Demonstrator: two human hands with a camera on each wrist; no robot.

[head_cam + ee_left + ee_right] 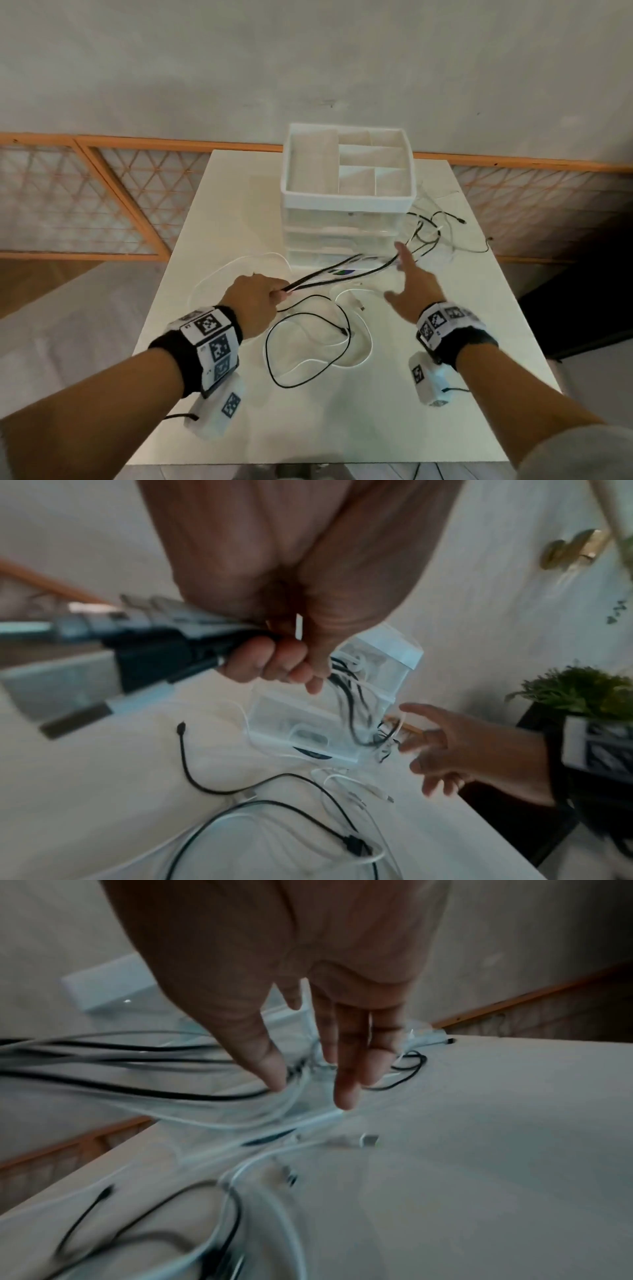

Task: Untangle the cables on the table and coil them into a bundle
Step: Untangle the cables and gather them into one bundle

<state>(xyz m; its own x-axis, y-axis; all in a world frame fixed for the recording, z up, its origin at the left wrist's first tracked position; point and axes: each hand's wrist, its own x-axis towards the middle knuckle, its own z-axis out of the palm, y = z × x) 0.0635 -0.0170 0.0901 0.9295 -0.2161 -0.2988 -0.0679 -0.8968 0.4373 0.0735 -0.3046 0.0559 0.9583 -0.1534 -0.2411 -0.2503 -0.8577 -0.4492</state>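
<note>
Black and white cables lie tangled on the white table (205, 411). My left hand (255, 297) (274, 666) grips a bunch of black and white cable strands (342, 269) (346, 685) that stretch taut to the right. My right hand (409, 277) (308, 1047) is open with fingers straight and spread, reaching over those strands (137, 1069) near the drawer unit; whether it touches them is unclear. A loose black loop (308, 346) (274, 804) and white loops (359, 346) lie between my wrists. More tangled cable (442, 233) sits at the far right.
A white plastic drawer unit (346, 202) with an open divided tray on top stands at the table's back middle. A lattice rail with orange frame (85, 192) runs behind the table. A potted plant (578, 691) shows to the right in the left wrist view.
</note>
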